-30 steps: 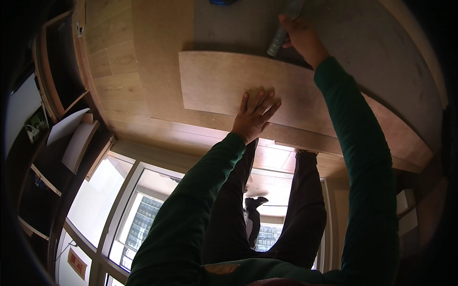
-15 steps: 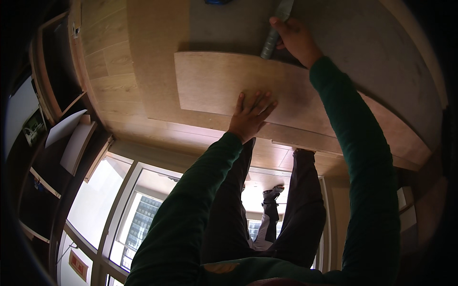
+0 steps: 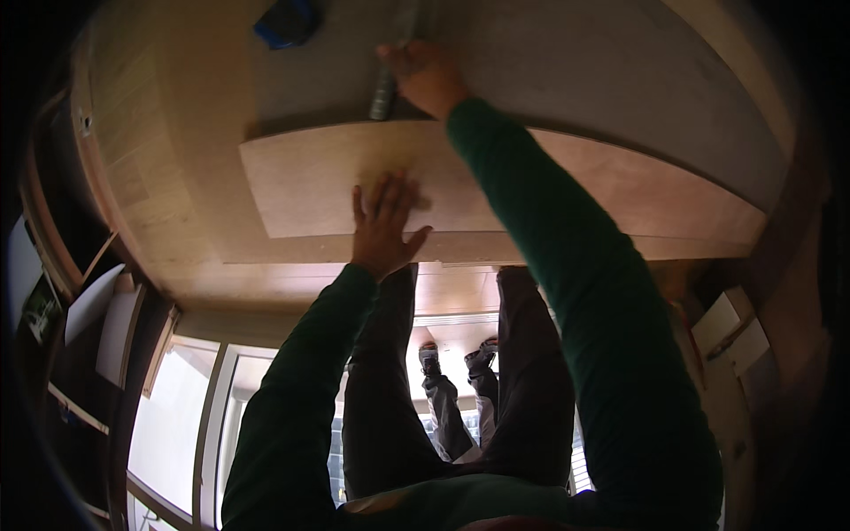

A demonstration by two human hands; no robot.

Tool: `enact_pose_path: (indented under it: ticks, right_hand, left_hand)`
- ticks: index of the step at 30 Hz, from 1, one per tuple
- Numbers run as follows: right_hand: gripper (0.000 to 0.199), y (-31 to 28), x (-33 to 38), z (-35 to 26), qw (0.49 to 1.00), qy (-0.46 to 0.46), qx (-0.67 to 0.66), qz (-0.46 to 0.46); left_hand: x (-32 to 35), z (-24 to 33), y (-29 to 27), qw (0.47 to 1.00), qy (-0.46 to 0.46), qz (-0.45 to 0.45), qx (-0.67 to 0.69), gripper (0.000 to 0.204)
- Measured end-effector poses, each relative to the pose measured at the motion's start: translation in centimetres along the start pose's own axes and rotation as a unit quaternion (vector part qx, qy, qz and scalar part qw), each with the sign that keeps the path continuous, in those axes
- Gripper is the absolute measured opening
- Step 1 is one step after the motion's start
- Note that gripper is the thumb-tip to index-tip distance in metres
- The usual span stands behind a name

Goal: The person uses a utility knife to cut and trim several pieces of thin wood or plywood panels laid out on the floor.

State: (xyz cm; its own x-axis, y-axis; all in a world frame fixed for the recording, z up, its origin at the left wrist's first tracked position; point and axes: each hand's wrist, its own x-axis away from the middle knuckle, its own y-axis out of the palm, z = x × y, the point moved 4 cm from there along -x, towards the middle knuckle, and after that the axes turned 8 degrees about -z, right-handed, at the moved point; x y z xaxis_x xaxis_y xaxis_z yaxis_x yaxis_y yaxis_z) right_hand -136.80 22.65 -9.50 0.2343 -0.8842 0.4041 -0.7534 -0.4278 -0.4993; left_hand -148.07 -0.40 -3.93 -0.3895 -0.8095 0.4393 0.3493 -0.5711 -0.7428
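My left hand (image 3: 382, 228) lies flat with spread fingers on a long, thin wooden panel (image 3: 305, 173), close to its near edge. My right hand (image 3: 428, 78) is closed round the grey ribbed handle of a hand tool with a flat blade (image 3: 381, 101). It is just beyond the panel's far edge, over a grey-brown sheet (image 3: 584, 80). Motion blurs the blade, which points away from me, so its exact kind cannot be told. The panel's far edge is curved, and my right forearm crosses above it.
A dark and blue object (image 3: 286, 23) lies at the far left. Under the panel, a brown board (image 3: 310, 250) shows along the near side. Dark shelving (image 3: 84, 354) holding pale boards stands at left. Behind me are a glazed door frame (image 3: 205, 416) and another person's legs (image 3: 447, 416).
The whole view has shifted, bringing more of the blue object and the other person's second foot into sight. My right hand has moved slightly left along the panel's far edge; my left stays put.
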Motion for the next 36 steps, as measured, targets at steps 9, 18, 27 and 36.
enact_pose_path:
  ticks: [9, 18, 27, 36]
  right_hand:
    - [0.040, -4.6, 4.2, 5.0, 0.926, 0.066, -0.336, 0.158]
    - [0.016, -20.8, 22.9, 16.3, 0.827, 0.216, -0.421, 0.304]
    - [0.020, -13.2, 23.0, 14.9, 0.981, 0.186, -0.048, -0.004]
    - [0.038, -11.1, 21.0, 10.2, 0.971, 0.231, 0.052, -0.040]
  left_hand:
    - [-8.0, 1.4, -0.4, 0.980, -0.088, 0.172, -0.036, 0.062]
    - [-9.5, 1.3, 0.4, 0.971, -0.141, 0.167, -0.100, 0.067]
    - [-9.3, 1.3, 0.6, 0.969, -0.144, 0.166, -0.113, 0.067]
    - [-9.3, 1.1, 0.6, 0.969, -0.149, 0.163, -0.110, 0.067]
